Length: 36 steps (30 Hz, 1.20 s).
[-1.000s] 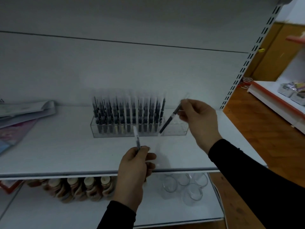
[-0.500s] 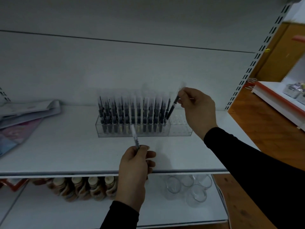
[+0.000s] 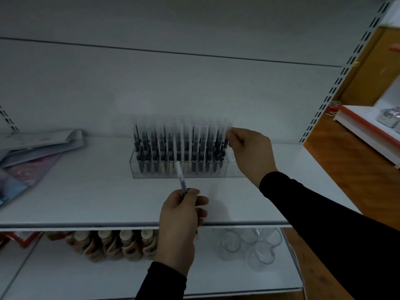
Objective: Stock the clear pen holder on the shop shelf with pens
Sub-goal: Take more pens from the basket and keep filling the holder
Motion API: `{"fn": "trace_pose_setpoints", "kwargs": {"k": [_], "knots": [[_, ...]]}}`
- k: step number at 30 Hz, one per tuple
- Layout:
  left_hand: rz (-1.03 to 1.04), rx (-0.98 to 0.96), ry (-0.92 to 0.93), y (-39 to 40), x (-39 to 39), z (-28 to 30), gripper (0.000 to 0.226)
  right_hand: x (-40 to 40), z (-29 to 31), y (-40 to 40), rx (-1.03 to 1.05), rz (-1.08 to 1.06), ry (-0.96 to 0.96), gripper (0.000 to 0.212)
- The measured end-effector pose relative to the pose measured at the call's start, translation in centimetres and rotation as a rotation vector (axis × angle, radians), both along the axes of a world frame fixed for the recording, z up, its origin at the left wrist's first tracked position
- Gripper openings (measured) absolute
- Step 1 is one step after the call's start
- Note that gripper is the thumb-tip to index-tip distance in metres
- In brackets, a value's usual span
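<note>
While the left hand [image 3: 180, 215] waits nearest the shelf edge with its fingers curled round one spare pen [image 3: 181, 177], the stocking looks nearly finished. Beyond it on the shelf [image 3: 86, 200], the clear pen holder [image 3: 188, 168] stands packed with upright pens. At its right end the right hand [image 3: 249, 152] pinches another pen [image 3: 225, 144], seemingly seating it; a few slots there look unfilled.

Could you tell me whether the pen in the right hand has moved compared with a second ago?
Yes. The right hand has brought its pen from a slant in front of the clear pen holder to nearly upright at the right end of the pen row.
</note>
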<state>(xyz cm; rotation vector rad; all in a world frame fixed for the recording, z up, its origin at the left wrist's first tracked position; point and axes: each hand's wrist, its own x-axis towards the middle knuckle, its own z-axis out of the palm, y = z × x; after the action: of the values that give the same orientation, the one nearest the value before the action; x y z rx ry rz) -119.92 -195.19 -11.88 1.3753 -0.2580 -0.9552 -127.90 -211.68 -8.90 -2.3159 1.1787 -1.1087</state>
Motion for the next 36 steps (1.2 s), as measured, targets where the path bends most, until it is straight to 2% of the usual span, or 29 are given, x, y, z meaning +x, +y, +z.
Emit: {"fn": "trace_pose_setpoints", "kwargs": {"k": [14, 21, 24, 28, 32, 36], "knots": [[-0.034, -0.023, 0.014, 0.0, -0.3, 0.1, 0.013, -1.8, 0.2, 2.3, 0.103, -0.051, -0.034, 0.023], [-0.116, -0.033, -0.035, 0.0, -0.6, 0.2, 0.016, -1.8, -0.6, 5.1, 0.538, 0.215, -0.072, 0.031], [-0.192, -0.064, -0.064, 0.2, -0.7, 0.5, 0.019, -1.4, -0.7, 6.2, 0.647, 0.326, -0.095, 0.028], [-0.244, -0.099, -0.11, 0.4, -0.8, 1.0, 0.019, -1.6, -0.2, 7.1, 0.682, 0.416, -0.186, 0.022], [-0.269, -0.085, -0.171, 0.7, -1.4, 1.1, 0.018, -2.2, 0.1, 7.2, 0.679, 0.401, -0.252, 0.019], [-0.306, -0.07, -0.225, 1.0, -2.3, 1.2, 0.017, -3.0, 0.4, 7.7, 0.671, 0.367, -0.233, 0.022]]}}
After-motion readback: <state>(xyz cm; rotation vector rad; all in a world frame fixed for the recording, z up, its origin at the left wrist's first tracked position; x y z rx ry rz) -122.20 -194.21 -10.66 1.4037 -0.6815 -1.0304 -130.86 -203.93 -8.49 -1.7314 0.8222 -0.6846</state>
